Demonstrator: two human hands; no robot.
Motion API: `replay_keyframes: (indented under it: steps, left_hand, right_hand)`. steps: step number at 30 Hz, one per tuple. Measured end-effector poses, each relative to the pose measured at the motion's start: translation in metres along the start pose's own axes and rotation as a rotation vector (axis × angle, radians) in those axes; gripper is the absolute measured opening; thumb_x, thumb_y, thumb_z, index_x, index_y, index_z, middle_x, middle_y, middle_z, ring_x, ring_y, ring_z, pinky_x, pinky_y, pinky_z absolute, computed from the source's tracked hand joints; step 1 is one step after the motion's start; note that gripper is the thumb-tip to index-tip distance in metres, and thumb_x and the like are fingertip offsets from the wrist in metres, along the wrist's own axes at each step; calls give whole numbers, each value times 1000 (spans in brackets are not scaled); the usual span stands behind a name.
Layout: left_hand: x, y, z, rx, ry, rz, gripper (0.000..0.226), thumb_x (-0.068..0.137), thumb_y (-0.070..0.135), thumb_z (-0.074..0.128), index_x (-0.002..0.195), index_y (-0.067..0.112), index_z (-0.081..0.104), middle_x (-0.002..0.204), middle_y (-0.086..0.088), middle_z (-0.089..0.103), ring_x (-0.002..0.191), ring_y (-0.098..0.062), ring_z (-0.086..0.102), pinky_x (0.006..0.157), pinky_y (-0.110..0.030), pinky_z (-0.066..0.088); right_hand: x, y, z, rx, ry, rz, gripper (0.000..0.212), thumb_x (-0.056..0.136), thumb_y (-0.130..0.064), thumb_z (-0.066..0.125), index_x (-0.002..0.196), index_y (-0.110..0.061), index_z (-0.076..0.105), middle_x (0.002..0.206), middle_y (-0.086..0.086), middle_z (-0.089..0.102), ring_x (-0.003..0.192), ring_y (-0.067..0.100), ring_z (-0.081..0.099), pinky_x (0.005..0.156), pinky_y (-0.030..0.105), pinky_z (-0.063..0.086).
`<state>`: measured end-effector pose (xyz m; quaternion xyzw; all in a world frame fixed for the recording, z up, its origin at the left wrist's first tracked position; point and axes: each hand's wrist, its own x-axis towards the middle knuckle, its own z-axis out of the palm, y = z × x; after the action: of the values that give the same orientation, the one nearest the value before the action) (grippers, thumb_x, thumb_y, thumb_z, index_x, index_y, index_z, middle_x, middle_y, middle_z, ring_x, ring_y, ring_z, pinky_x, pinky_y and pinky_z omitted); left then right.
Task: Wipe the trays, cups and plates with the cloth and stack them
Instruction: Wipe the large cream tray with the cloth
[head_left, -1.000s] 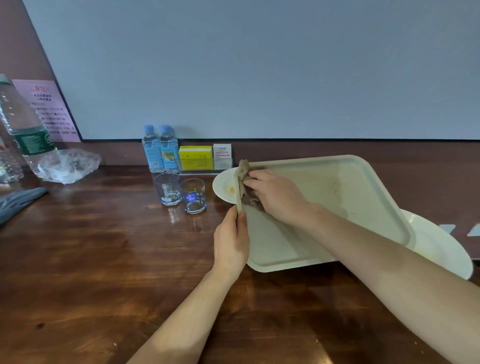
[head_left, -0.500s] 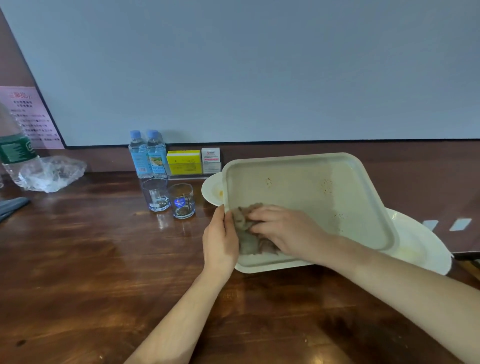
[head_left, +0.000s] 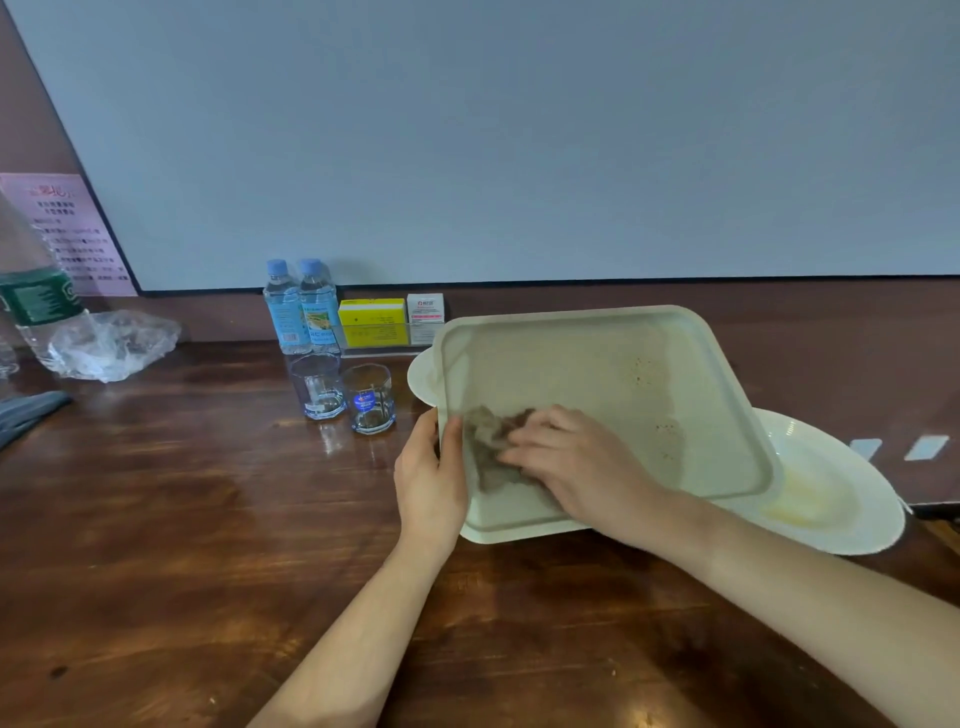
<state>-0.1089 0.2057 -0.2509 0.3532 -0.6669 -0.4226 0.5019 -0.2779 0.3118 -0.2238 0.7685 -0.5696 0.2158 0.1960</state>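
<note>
Wiping the tray (head_left: 597, 374), propped over a plate (head_left: 831, 493): our right hand (head_left: 582, 462) presses the cloth (head_left: 485, 431) flat-fingered into its near-left corner, left hand (head_left: 428, 478) grips its edge. Next we likely sweep toward the far stains (head_left: 641, 371).

Cream tray (head_left: 597, 364) with reddish specks; brownish cloth (head_left: 488, 441), perhaps grey; 2 white plates (head_left: 831, 493).
</note>
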Motion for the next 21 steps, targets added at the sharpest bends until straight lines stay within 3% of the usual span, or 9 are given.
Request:
replay_keyframes:
  steps: [3, 5, 7, 9, 12, 17, 21]
  left_hand:
    - [2, 1, 0, 20, 7, 5, 41, 112, 23, 54, 73, 28, 42, 60, 16, 46, 57, -9, 38, 62, -39, 33]
    - [2, 3, -1, 22, 1, 12, 40, 112, 22, 53, 74, 29, 43, 62, 17, 48, 58, -8, 40, 62, -39, 34]
    - [0, 5, 0, 23, -3, 26, 43, 112, 19, 54, 73, 33, 43, 61, 18, 50, 58, -7, 43, 61, -37, 32]
    - [-2, 8, -1, 17, -10, 45, 43, 111, 16, 55, 73, 34, 45, 61, 18, 50, 57, -7, 43, 60, -36, 33]
    - [-2, 6, -4, 5, 2, 60, 43, 110, 17, 56, 72, 33, 46, 61, 15, 47, 58, -9, 41, 60, -38, 33]
    - [7, -9, -7, -81, 11, 37, 29, 108, 41, 53, 92, 20, 64, 78, -13, 62, 74, -40, 57, 68, -57, 50]
    - [10, -8, -10, -109, 64, -37, 22, 104, 41, 54, 106, 32, 73, 90, 5, 78, 88, -25, 74, 84, -56, 60]
  right_hand:
    - [-14, -2, -6, 34, -52, -67, 30, 97, -15, 65, 123, -22, 77, 124, -8, 75, 110, 24, 62, 87, 36, 54]
    - [-4, 8, -11, 4, -92, -86, 36, 92, -11, 72, 127, -19, 76, 126, -3, 74, 111, 24, 64, 86, 38, 59]
    - [19, 26, -16, -62, -69, -21, 43, 87, -8, 77, 129, -17, 74, 128, 2, 73, 110, 29, 66, 81, 41, 62]
    - [46, 45, -24, -144, -8, 87, 50, 87, 4, 71, 133, -15, 72, 131, 4, 71, 109, 32, 64, 75, 43, 62]
    - [73, 59, -31, -204, 34, 192, 53, 89, 6, 66, 138, -14, 67, 135, 5, 66, 118, 31, 59, 78, 45, 60]
    - [50, 27, -17, -125, 41, 194, 44, 87, 0, 75, 127, -17, 73, 125, -1, 65, 106, 24, 58, 64, 42, 59]
    - [-2, -3, -5, 12, -86, 75, 37, 88, -1, 73, 121, -18, 73, 121, -4, 63, 106, 17, 56, 70, 40, 58]
